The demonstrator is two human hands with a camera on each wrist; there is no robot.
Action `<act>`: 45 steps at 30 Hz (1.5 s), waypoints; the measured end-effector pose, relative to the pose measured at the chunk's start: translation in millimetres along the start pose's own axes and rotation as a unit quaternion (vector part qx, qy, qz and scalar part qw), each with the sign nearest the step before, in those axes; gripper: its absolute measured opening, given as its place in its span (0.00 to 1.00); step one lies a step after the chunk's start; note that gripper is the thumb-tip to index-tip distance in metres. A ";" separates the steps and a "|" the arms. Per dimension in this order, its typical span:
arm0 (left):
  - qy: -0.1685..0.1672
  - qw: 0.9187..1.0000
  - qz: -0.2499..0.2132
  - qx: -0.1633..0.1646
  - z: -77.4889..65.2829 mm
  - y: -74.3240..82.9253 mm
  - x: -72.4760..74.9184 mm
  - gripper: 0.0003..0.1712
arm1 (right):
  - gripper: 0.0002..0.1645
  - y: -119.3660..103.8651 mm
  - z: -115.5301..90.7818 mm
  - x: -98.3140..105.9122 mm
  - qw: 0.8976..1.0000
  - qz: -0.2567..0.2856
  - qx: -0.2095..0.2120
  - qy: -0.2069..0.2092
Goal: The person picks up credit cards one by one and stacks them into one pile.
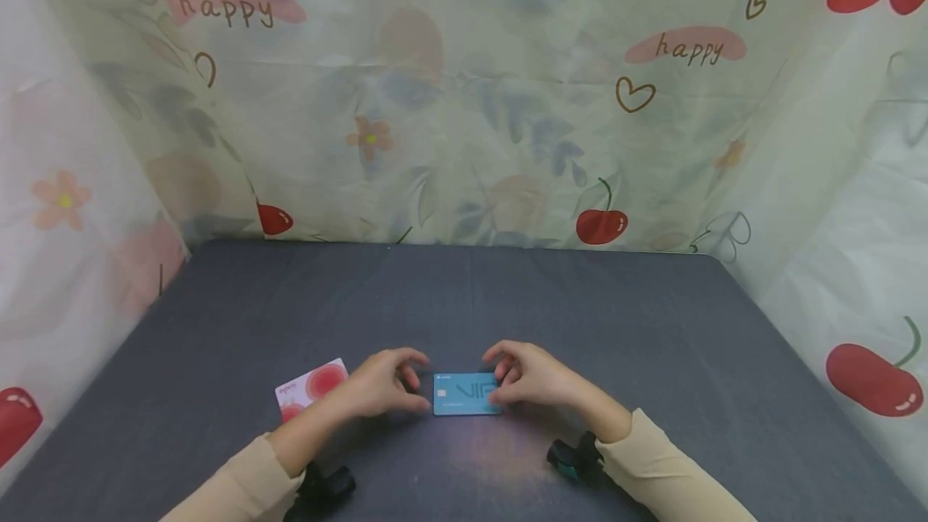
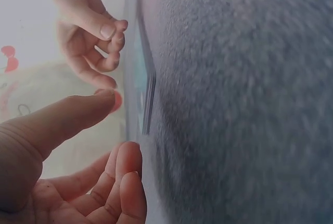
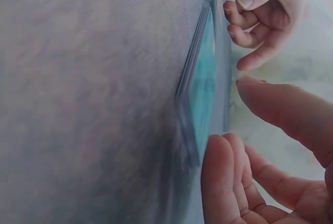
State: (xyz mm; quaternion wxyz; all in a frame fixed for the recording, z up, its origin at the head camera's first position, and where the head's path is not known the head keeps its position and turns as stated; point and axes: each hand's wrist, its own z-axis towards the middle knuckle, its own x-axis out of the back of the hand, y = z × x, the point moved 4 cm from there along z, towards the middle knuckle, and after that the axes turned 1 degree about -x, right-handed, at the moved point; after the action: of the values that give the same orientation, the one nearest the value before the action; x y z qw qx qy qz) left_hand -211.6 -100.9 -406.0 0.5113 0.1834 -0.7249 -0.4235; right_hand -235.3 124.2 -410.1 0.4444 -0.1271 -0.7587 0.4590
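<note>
A thin stack of blue cards [image 1: 457,395] lies flat on the dark cloth, with "VIP" printed on the top one. The wrist views show layered edges on this stack [image 3: 200,83]. My left hand [image 1: 391,383] is just left of it, thumb and fingers spread apart and holding nothing. On the right side, my right hand [image 1: 528,377] hovers with its thumb tip overlapping the stack's right edge in the head view. Its fingers are loosely bent, with a gap between thumb and fingers in the right wrist view.
A pink and white card [image 1: 300,387] with red circles lies left of the stack, partly covered by my left forearm. Dark grey cloth covers the table [image 1: 449,296]. Patterned curtains [image 1: 471,103] surround the far edge and both sides. Black wrist devices [image 1: 576,457] hang below each sleeve.
</note>
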 end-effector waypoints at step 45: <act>0.077 0.995 0.000 0.060 -58.1 -62.1 77.5 0.36 | 0.24 -82.5 84.3 -71.0 0.996 -0.031 0.072 -0.053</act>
State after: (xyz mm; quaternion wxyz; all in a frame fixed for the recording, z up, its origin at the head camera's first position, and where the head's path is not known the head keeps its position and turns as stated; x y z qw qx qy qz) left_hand -201.7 -215.5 -403.5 0.5541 0.2454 -0.7073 -0.3641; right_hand -243.5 -12.7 -398.3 0.4260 -0.0468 -0.7498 0.5041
